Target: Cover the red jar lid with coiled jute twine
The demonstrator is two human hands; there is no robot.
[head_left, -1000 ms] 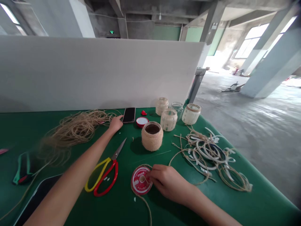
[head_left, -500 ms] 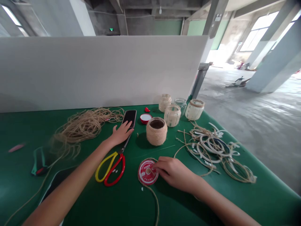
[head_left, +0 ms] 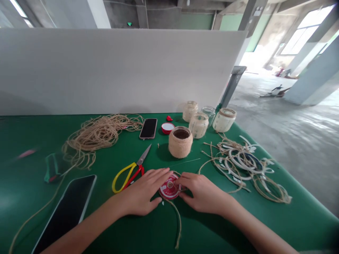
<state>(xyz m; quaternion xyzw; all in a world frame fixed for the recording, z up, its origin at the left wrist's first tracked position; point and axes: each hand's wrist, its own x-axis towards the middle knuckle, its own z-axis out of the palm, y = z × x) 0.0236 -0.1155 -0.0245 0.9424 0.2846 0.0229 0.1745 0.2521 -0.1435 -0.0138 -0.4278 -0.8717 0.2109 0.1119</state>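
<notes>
A small red round tape spool (head_left: 169, 188) lies on the green table (head_left: 212, 229) with a piece of jute twine (head_left: 178, 222) running from it toward me. My left hand (head_left: 143, 192) rests just left of the spool, fingers stretched out and touching its edge. My right hand (head_left: 202, 194) is at the spool's right side, fingers curled and pinching at its centre. Red and yellow scissors (head_left: 129, 171) lie partly under my left fingers. A twine-wrapped jar (head_left: 180, 141) stands just beyond.
A heap of jute twine (head_left: 97, 135), a phone (head_left: 148, 128) and a red lid (head_left: 167, 127) lie further back. Glass jars (head_left: 209, 120) stand at the rear right. Twine and white tape scraps (head_left: 243, 162) tangle on the right. A dark tablet (head_left: 66, 208) lies near left. A white panel (head_left: 119, 70) backs the table.
My left hand has drawn back from the phone, past the scissors, to the red spool. My right hand stays on the spool. The view has tilted down slightly.
</notes>
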